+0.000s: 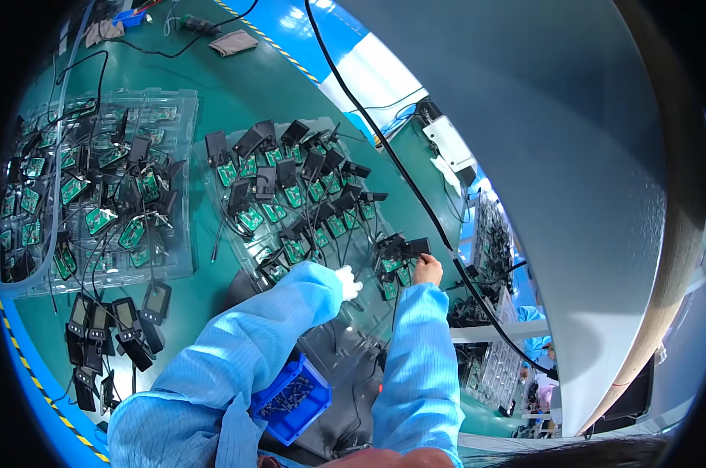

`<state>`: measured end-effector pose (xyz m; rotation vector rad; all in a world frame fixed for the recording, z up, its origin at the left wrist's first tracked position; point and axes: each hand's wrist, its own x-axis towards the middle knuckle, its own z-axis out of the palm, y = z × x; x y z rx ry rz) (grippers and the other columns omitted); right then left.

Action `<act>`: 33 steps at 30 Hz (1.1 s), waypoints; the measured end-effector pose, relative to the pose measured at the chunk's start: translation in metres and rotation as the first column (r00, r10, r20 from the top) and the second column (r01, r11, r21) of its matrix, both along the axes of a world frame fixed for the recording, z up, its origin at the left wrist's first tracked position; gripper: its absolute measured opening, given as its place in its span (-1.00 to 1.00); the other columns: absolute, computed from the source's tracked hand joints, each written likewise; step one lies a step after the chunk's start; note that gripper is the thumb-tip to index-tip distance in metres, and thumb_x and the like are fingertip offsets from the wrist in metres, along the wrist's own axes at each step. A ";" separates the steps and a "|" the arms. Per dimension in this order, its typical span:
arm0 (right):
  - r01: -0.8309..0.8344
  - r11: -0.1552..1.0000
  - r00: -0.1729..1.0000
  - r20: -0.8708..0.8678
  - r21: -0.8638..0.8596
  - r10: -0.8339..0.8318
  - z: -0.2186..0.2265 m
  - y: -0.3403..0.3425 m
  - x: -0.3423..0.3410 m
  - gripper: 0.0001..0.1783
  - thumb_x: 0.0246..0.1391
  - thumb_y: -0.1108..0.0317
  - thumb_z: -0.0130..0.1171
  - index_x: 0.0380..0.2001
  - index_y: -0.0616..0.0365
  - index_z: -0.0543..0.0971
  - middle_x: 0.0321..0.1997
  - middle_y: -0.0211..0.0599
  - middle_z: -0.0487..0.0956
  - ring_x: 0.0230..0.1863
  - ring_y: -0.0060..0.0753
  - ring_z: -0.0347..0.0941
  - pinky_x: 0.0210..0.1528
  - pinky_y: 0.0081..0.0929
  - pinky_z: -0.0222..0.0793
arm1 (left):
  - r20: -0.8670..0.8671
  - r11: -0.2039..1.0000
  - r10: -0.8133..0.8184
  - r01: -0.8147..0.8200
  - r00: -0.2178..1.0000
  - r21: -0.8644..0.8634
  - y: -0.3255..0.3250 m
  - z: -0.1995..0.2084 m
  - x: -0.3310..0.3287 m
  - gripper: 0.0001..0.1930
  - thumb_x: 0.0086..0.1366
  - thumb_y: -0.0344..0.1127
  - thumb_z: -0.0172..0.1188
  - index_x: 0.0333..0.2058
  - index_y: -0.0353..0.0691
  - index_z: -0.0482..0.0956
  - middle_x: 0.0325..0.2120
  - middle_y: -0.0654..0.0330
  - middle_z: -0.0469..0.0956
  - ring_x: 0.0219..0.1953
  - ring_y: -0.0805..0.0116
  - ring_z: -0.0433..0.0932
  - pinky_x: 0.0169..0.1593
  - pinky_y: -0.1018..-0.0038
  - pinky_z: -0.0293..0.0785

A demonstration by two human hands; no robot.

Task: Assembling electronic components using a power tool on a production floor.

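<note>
My right hand (428,271) is bare and closed on the edge of a black plastic housing (416,247) at the right side of a clear tray (226,222). Green circuit boards (389,290) with black cables lie just below that housing. To its left, my left hand (349,283) wears a white glove and hovers over the tray's near part, fingers partly apart and nothing visible in them. Many more black housings (265,182) with green boards (250,218) fill the tray in rows.
Another clear tray (183,195) of boards stands at left, with finished-looking display units (125,313) nearer me. A blue bin (318,400) of small dark parts sits between my forearms. A black cable (400,160) crosses the green mat; a large grey panel (571,195) rises at right.
</note>
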<state>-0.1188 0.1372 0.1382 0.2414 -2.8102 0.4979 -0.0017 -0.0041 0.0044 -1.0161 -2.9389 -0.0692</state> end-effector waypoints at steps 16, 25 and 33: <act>0.055 0.978 0.997 -0.058 0.200 -0.044 -0.001 -0.006 0.008 -0.79 -0.10 0.27 0.03 -0.36 -0.04 0.58 -0.31 -0.23 0.55 -0.24 -0.13 0.46 -0.19 -0.26 0.36 | 0.112 0.967 0.246 -0.252 0.963 0.038 0.004 -0.016 -0.017 -0.72 0.16 -0.18 -0.06 -0.18 -0.10 0.46 -0.05 0.06 0.32 -0.15 0.15 0.45 -0.15 0.13 0.28; 0.039 0.978 0.999 -0.026 0.206 -0.035 -0.007 -0.010 0.015 -0.78 -0.10 0.22 0.06 -0.35 -0.06 0.58 -0.32 -0.24 0.55 -0.24 -0.14 0.46 -0.17 -0.29 0.35 | 0.301 0.914 0.398 -0.403 0.866 -0.049 0.041 -0.041 -0.056 -0.68 0.16 -0.19 -0.06 -0.11 -0.11 0.43 0.01 0.03 0.27 -0.14 0.12 0.45 -0.17 0.10 0.31; -0.050 0.988 0.996 0.083 0.144 0.038 -0.019 -0.023 0.012 -0.77 -0.13 0.26 0.09 -0.33 -0.02 0.58 -0.30 -0.20 0.55 -0.23 -0.11 0.46 -0.15 -0.32 0.35 | 0.441 0.349 0.747 -0.858 0.498 0.377 0.010 -0.069 -0.090 -0.52 0.01 -0.16 0.15 -0.03 0.01 0.35 -0.08 -0.11 0.28 -0.21 0.04 0.42 -0.20 0.25 0.40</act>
